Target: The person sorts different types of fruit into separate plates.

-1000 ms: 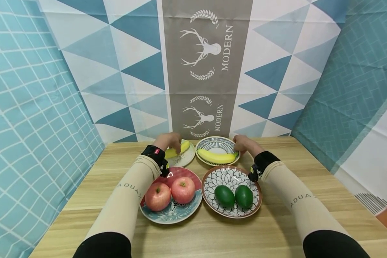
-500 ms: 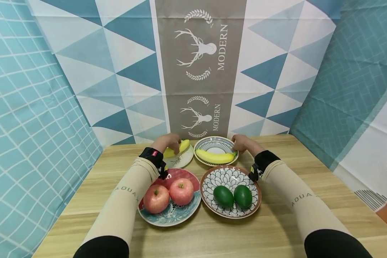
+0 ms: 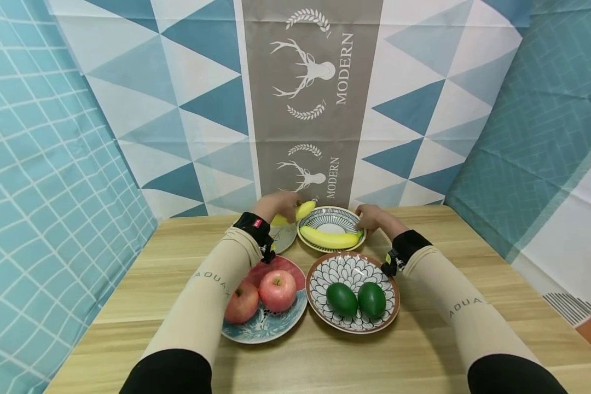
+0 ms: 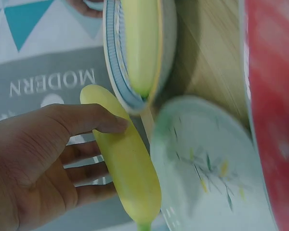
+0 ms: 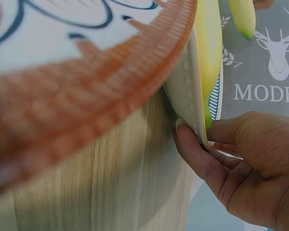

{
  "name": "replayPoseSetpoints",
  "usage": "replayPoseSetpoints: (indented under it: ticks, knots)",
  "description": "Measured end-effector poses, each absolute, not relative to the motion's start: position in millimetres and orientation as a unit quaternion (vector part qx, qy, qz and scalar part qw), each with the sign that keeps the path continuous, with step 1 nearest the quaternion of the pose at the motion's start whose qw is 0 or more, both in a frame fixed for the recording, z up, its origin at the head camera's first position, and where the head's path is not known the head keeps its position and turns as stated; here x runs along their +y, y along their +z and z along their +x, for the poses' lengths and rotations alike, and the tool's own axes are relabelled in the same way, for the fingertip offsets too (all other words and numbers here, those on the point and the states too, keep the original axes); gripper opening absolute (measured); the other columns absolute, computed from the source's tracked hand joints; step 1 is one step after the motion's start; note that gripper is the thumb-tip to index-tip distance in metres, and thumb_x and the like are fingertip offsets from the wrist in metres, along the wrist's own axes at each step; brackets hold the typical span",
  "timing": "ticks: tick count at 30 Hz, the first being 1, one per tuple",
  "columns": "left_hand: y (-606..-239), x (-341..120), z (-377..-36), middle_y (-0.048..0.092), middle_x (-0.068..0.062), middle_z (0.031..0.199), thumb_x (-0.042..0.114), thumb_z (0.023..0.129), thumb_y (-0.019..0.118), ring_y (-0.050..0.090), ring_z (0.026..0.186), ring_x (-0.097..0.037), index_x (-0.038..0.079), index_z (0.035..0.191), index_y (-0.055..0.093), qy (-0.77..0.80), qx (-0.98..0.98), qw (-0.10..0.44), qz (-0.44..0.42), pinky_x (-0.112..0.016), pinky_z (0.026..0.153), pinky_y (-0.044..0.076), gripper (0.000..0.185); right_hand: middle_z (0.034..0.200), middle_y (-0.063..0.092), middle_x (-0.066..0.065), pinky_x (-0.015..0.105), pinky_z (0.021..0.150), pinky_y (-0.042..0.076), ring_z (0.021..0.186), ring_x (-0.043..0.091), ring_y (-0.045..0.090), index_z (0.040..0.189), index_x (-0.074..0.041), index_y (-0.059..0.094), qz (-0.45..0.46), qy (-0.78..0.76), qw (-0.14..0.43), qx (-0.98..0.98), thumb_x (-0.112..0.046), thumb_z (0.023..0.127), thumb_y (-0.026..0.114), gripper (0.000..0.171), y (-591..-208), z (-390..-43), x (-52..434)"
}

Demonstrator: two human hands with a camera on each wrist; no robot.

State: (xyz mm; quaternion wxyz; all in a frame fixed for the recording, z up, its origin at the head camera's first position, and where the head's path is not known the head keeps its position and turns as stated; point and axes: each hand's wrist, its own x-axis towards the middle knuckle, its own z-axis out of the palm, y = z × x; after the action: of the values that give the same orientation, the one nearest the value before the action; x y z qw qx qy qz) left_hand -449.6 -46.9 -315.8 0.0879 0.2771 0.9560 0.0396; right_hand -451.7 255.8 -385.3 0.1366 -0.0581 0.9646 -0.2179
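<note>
In the head view my left hand holds a yellow banana above a pale plate. The left wrist view shows thumb and fingers on either side of that banana, clear of the plate with its leaf-sprig pattern. To the right, a bowl with black-and-white stripes stands at the back of the table, a second banana lying in it. My right hand pinches this bowl's right rim; the right wrist view has the thumb inside and a finger underneath.
Nearer the front, a red-and-blue plate bears two apples. Beside it stands a brown-rimmed plate with a petal pattern, holding two dark green avocado-shaped fruits. A patterned cloth hangs right behind the wooden table.
My left hand has lifted the banana off the pale plate and carried it right, towards the striped bowl. The right hand stays at that bowl's rim.
</note>
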Motion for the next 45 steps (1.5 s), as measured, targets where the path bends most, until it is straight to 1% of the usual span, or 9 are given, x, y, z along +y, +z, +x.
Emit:
replayPoseSetpoints:
  ticks: [3,9,15,18,22,29,32,38,45]
  knots:
    - [-316,-29,-450,0.062,-0.011,0.14,0.004,0.081,0.072,0.056,0.123,-0.027,0.007,0.149,0.057,0.027,0.952,0.079,0.295,-0.04,0.103,0.049,0.069,0.13,0.057,0.029,0.032,0.061,0.058,0.067,0.02,0.066,0.147,0.005,0.048,-0.058,-0.22,0.14,0.964,-0.014,0.103,0.068,0.052,-386,-452,257]
    - [-316,-2,-451,0.064,-0.01,0.125,0.004,0.083,0.07,0.056,0.11,-0.024,0.007,0.137,0.063,0.002,0.938,0.064,0.34,-0.037,0.096,0.048,0.055,0.126,0.058,0.028,0.032,0.063,0.059,0.071,0.021,0.067,0.145,0.006,0.048,-0.065,-0.23,0.137,0.961,-0.014,0.103,0.07,0.052,-384,-452,258]
    - [-324,14,-451,0.063,-0.008,0.139,0.006,0.085,0.074,0.056,0.116,-0.02,0.012,0.147,0.061,0.008,0.936,0.08,0.342,-0.033,0.098,0.048,0.063,0.131,0.058,0.029,0.033,0.066,0.06,0.073,0.021,0.069,0.148,0.005,0.048,-0.068,-0.232,0.146,0.959,-0.016,0.104,0.068,0.053,-384,-452,256]
    - [-329,22,-451,0.063,-0.009,0.135,0.005,0.087,0.071,0.056,0.112,-0.022,0.014,0.147,0.06,0.012,0.935,0.087,0.343,-0.035,0.092,0.048,0.062,0.131,0.058,0.028,0.033,0.066,0.061,0.072,0.019,0.069,0.149,0.005,0.049,-0.065,-0.234,0.149,0.959,-0.015,0.105,0.068,0.052,-384,-452,256]
    - [-335,33,-451,0.063,-0.009,0.13,0.002,0.088,0.069,0.057,0.108,-0.023,0.015,0.147,0.06,0.013,0.929,0.094,0.358,-0.035,0.088,0.048,0.061,0.127,0.061,0.029,0.034,0.067,0.061,0.072,0.02,0.07,0.149,0.007,0.049,-0.072,-0.232,0.146,0.959,-0.013,0.105,0.066,0.051,-386,-451,258]
    - [-341,45,-448,0.061,-0.007,0.144,0.003,0.091,0.069,0.055,0.111,-0.02,0.017,0.149,0.061,-0.002,0.934,0.105,0.342,-0.032,0.084,0.045,0.06,0.129,0.061,0.028,0.034,0.069,0.061,0.075,0.02,0.069,0.15,0.006,0.049,-0.085,-0.221,0.14,0.961,-0.016,0.106,0.064,0.051,-386,-449,260]
    - [-343,48,-446,0.059,-0.005,0.148,0.004,0.092,0.068,0.054,0.115,-0.019,0.018,0.149,0.062,-0.004,0.938,0.102,0.333,-0.032,0.086,0.045,0.06,0.128,0.062,0.029,0.035,0.07,0.061,0.076,0.021,0.069,0.149,0.006,0.05,-0.092,-0.214,0.135,0.963,-0.015,0.106,0.065,0.05,-385,-447,261]
    - [-347,47,-442,0.06,-0.006,0.149,0.002,0.092,0.065,0.057,0.127,-0.023,0.017,0.147,0.064,-0.003,0.94,0.093,0.329,-0.038,0.098,0.049,0.057,0.128,0.061,0.029,0.035,0.071,0.061,0.08,0.023,0.069,0.146,0.007,0.052,-0.095,-0.212,0.135,0.963,-0.013,0.105,0.066,0.049,-385,-448,263]
    - [-352,51,-446,0.063,-0.007,0.145,0.002,0.094,0.065,0.059,0.123,-0.021,0.016,0.147,0.064,-0.012,0.936,0.089,0.339,-0.035,0.1,0.049,0.054,0.131,0.059,0.029,0.034,0.069,0.06,0.082,0.023,0.068,0.147,0.006,0.052,-0.085,-0.217,0.142,0.962,-0.013,0.104,0.067,0.049,-384,-452,265]
